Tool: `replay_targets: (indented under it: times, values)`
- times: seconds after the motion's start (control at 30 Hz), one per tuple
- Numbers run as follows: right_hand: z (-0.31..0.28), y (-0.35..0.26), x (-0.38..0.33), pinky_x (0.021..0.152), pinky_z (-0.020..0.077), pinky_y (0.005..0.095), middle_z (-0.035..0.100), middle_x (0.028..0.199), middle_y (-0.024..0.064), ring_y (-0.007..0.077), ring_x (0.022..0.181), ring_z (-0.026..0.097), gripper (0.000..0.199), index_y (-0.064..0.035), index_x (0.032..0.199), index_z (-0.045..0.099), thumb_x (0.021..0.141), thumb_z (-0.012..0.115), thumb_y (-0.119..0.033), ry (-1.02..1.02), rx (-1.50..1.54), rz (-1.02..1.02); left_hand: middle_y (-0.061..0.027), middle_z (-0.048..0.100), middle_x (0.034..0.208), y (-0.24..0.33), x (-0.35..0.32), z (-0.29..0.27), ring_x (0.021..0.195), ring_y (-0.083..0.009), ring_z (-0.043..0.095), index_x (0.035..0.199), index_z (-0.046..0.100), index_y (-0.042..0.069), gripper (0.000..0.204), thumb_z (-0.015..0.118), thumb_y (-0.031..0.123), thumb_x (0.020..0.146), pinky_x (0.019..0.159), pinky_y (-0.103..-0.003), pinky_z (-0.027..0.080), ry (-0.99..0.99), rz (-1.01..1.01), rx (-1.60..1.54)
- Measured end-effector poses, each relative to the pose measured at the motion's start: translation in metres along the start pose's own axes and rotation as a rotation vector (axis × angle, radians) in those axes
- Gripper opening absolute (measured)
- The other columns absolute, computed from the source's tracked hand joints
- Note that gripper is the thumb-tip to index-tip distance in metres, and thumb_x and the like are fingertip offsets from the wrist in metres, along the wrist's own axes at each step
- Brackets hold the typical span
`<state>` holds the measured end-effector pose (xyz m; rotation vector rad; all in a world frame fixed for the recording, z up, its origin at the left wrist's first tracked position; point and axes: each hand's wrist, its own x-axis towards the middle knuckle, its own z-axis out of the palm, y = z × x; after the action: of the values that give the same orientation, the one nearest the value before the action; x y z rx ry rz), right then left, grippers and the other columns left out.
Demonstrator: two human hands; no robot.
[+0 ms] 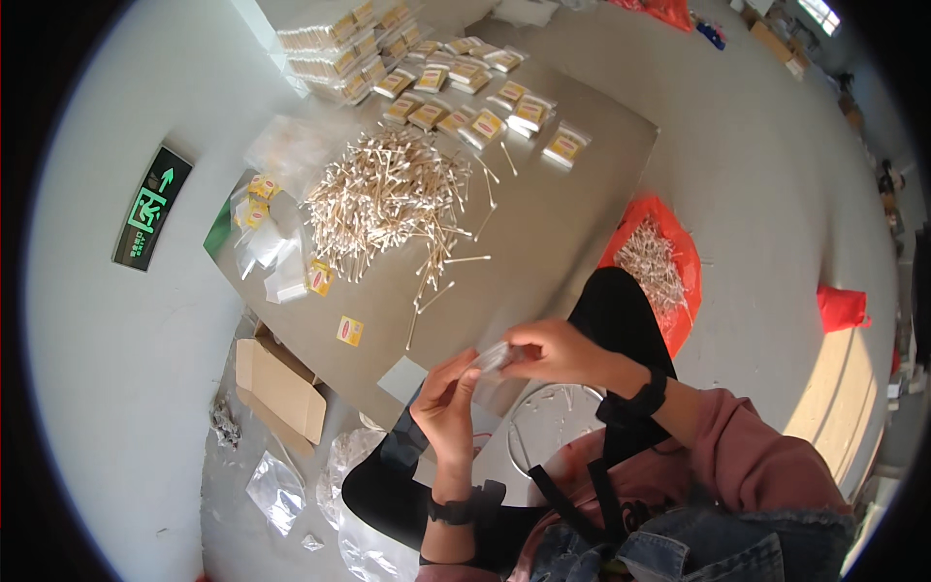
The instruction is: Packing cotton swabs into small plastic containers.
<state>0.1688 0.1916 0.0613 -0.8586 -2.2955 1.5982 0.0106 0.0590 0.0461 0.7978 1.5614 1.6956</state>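
Between my two hands, just past the near edge of the table, is a small clear plastic bag [493,359]. My left hand [448,400] pinches its left side between thumb and fingers. My right hand [561,351] is closed on the other side, with the fingertips bent over the plastic. Whether anything lies inside the bag I cannot tell. Ahead on the table [543,213] is a large heap of cotton swabs [388,199], a few strewn toward me. A yellow card [350,331] lies flat near the table's left edge.
Filled swab packs [483,126] cover the table's far side, beside stacked packs [335,58]. Clear bags [281,257] and yellow cards lie left of the heap. An open cardboard box [281,393] stands lower left. A red bag of swabs [690,281] sits right of my knee.
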Motion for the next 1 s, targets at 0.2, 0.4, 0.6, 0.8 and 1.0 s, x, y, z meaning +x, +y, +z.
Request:
replay_targets:
  times: [0.2,0.4,0.6,0.8,1.0]
  values:
    - [-0.123,0.058,0.064,0.072,0.0524,0.0276,0.069,0.089,0.0032,0.0102,0.077,0.064,0.024,-0.0016,0.109,0.069,0.086,0.073,-0.009,0.545,-0.400,0.021,-0.0114,0.071,0.106,0.022,0.056,-0.061,0.094,-0.0173,0.068,0.124,0.063,-0.002,0.031,0.065,0.000,0.093,0.088,-0.030,0.054,0.240,0.070,0.156]
    - [-0.233,0.074,0.205,0.082,0.0528,0.0349,0.070,0.109,0.0123,0.0232,0.097,0.068,0.035,-0.0060,0.121,0.066,0.086,0.070,-0.010,0.695,-0.496,-0.116,-0.0084,0.070,0.096,-0.007,0.070,-0.123,0.081,-0.0121,0.064,0.119,0.065,-0.003,0.025,0.061,0.010,0.098,0.074,-0.025,0.051,0.588,0.120,0.150]
    - [-0.184,0.059,0.252,0.086,0.0515,0.0375,0.063,0.123,0.0144,0.0301,0.105,0.064,0.035,-0.0059,0.121,0.064,0.087,0.059,0.001,0.583,-0.658,-0.225,-0.0081,0.070,0.096,-0.012,0.089,-0.154,0.078,-0.0112,0.063,0.119,0.065,-0.003,0.025,0.061,0.009,0.097,0.070,-0.024,0.049,0.637,0.054,0.012]
    - [0.023,-0.048,0.274,0.088,0.0527,0.0395,0.067,0.114,0.0108,0.0321,0.104,0.065,0.025,-0.0065,0.113,0.066,0.088,0.064,-0.004,0.117,-0.554,-0.646,-0.0048,0.070,0.100,-0.025,0.088,-0.180,0.080,-0.0082,0.064,0.122,0.064,0.002,0.028,0.062,0.014,0.097,0.068,-0.020,0.046,0.696,-0.016,-0.184]
    - [0.153,-0.074,0.321,0.089,0.0523,0.0407,0.067,0.121,0.0113,0.0323,0.109,0.064,0.029,-0.0018,0.113,0.065,0.090,0.066,-0.018,0.081,-0.883,-0.656,-0.0051,0.070,0.098,-0.013,0.086,-0.180,0.078,-0.0082,0.062,0.120,0.063,-0.001,0.025,0.060,0.010,0.098,0.067,-0.020,0.045,0.686,-0.091,-0.289]
